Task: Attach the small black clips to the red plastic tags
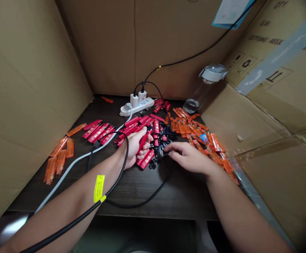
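Note:
My left hand (137,147) is wrapped round a red lighter casing (143,142) near the middle of the dark table. To its right, my right hand (181,154) reaches into a pile of small black parts (159,146); its fingers are bent together, and what they pinch, if anything, is too small to make out. Red casings (135,126) lie heaped behind my left hand, and one more red casing (145,159) rests just below it. Orange transparent lighters (183,126) spread behind and beyond my right hand.
A white power strip (137,106) with plugs stands at the back. Black cable (142,205) loops over my left forearm and the table. A clear bottle (199,91) stands back right. Cardboard walls (163,42) enclose the table. More orange lighters (60,161) lie left.

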`<state>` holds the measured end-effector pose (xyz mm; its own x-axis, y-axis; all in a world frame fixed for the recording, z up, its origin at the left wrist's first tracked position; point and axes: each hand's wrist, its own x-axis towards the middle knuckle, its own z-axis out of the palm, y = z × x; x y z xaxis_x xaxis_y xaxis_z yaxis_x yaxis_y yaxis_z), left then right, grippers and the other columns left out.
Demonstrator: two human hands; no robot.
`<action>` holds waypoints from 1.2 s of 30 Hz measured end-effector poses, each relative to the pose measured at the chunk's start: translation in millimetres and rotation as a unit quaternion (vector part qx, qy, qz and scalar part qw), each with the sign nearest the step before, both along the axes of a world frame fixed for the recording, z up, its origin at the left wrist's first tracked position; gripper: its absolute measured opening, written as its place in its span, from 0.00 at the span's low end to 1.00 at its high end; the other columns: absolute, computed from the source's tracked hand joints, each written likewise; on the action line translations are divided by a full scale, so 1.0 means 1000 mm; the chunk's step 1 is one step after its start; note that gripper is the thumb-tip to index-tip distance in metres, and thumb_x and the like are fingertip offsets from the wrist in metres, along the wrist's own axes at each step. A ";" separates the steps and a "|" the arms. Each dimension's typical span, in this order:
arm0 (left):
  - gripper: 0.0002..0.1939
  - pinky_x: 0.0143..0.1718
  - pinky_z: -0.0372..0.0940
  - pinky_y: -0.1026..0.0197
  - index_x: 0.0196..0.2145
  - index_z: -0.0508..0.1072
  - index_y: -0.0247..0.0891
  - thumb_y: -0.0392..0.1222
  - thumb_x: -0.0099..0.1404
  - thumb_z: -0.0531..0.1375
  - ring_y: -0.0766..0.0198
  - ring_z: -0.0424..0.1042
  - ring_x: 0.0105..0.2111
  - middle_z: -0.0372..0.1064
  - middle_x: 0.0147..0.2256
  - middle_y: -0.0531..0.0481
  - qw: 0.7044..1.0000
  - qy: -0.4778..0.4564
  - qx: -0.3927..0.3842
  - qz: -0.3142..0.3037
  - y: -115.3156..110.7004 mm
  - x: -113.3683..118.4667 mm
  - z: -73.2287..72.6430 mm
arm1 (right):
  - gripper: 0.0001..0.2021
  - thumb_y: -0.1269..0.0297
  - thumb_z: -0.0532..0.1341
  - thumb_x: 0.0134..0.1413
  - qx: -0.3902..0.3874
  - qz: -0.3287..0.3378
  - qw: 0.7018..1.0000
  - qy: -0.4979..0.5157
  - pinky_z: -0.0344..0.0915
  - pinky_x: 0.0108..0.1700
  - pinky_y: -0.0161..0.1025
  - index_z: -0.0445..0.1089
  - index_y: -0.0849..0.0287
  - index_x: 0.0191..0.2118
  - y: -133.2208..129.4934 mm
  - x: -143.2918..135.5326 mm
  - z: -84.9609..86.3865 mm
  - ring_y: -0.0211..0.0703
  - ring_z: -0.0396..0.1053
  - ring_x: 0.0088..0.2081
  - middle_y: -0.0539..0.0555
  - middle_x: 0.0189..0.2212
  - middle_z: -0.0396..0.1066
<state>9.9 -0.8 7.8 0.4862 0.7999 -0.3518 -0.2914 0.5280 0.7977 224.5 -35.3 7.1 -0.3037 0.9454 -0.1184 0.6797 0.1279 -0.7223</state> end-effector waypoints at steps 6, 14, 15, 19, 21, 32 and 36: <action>0.20 0.13 0.41 0.71 0.29 0.66 0.36 0.57 0.64 0.52 0.75 0.47 0.12 0.52 0.17 0.57 0.999 0.030 0.012 0.006 -0.001 0.001 0.000 | 0.14 0.62 0.58 0.55 0.016 0.063 0.992 -0.104 0.55 0.25 0.33 0.74 0.55 0.47 -0.003 -0.001 -0.009 0.35 0.61 0.22 0.47 0.20 0.66; 0.10 0.18 0.49 0.70 0.30 0.68 0.35 0.46 0.61 0.57 0.73 0.54 0.18 0.59 0.21 0.55 0.987 0.099 0.126 0.009 -0.007 0.007 0.000 | 0.10 0.62 0.58 0.57 0.070 0.038 0.994 -0.074 0.60 0.29 0.35 0.75 0.58 0.39 0.000 -0.001 -0.009 0.39 0.68 0.26 0.52 0.27 0.74; 0.09 0.20 0.52 0.70 0.29 0.68 0.35 0.44 0.59 0.59 0.73 0.57 0.19 0.61 0.22 0.55 0.980 0.113 0.164 0.008 -0.009 0.008 -0.001 | 0.11 0.61 0.58 0.57 0.082 0.022 0.995 -0.061 0.60 0.28 0.35 0.75 0.59 0.39 -0.001 -0.002 -0.007 0.39 0.67 0.25 0.52 0.26 0.74; 0.12 0.33 0.61 0.66 0.34 0.71 0.33 0.44 0.56 0.64 0.69 0.65 0.29 0.67 0.30 0.52 0.948 0.155 0.277 -0.001 -0.013 0.010 -0.004 | 0.10 0.62 0.57 0.59 0.159 0.028 0.987 -0.007 0.61 0.30 0.35 0.74 0.59 0.39 -0.006 -0.009 0.000 0.38 0.66 0.26 0.52 0.27 0.73; 0.14 0.32 0.60 0.66 0.35 0.72 0.32 0.46 0.55 0.65 0.69 0.64 0.28 0.67 0.28 0.53 0.940 0.179 0.289 -0.021 -0.014 0.009 -0.007 | 0.09 0.63 0.57 0.59 0.207 0.042 0.977 0.005 0.61 0.30 0.35 0.73 0.59 0.40 -0.009 -0.012 0.001 0.37 0.66 0.26 0.52 0.27 0.73; 0.15 0.26 0.54 0.67 0.29 0.73 0.32 0.49 0.56 0.64 0.71 0.55 0.22 0.60 0.21 0.56 0.939 0.156 0.304 -0.022 -0.019 0.008 -0.004 | 0.12 0.57 0.61 0.55 0.124 -0.077 0.968 0.203 0.56 0.24 0.33 0.71 0.62 0.40 -0.017 -0.025 -0.002 0.33 0.57 0.21 0.47 0.20 0.63; 0.12 0.27 0.55 0.66 0.28 0.74 0.33 0.47 0.58 0.63 0.69 0.58 0.24 0.63 0.23 0.54 0.921 0.161 0.356 -0.011 -0.020 0.008 -0.003 | 0.14 0.56 0.64 0.52 0.075 -0.080 0.949 0.295 0.64 0.29 0.35 0.72 0.62 0.38 -0.016 -0.030 0.000 0.38 0.68 0.28 0.55 0.31 0.73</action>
